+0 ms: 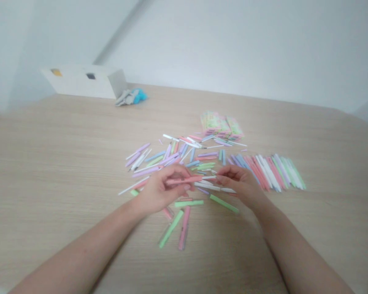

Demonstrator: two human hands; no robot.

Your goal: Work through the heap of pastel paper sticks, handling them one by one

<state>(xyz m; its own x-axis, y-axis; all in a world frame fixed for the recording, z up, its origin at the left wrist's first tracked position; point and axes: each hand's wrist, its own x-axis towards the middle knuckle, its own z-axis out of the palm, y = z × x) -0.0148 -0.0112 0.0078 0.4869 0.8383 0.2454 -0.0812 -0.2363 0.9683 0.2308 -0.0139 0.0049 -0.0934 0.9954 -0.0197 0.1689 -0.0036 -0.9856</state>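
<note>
My left hand [161,188] is closed around a pink pen barrel [184,180], held level above the table. My right hand [241,182] sits just to the right of it with fingers pinched near the barrel's end; what they hold is too small to make out. Both hands hover over a loose scatter of pastel pens and pen parts [174,157] in pink, green, purple, blue and white. Green pens [223,203] and a pink pen [184,226] lie just below my hands.
A neat row of assembled pastel pens [270,169] lies at the right. A stack of colourful packets [221,124] sits behind the scatter. A white box [86,81] and a grey and blue cloth [131,97] stand at the wooden table's [49,163] far left.
</note>
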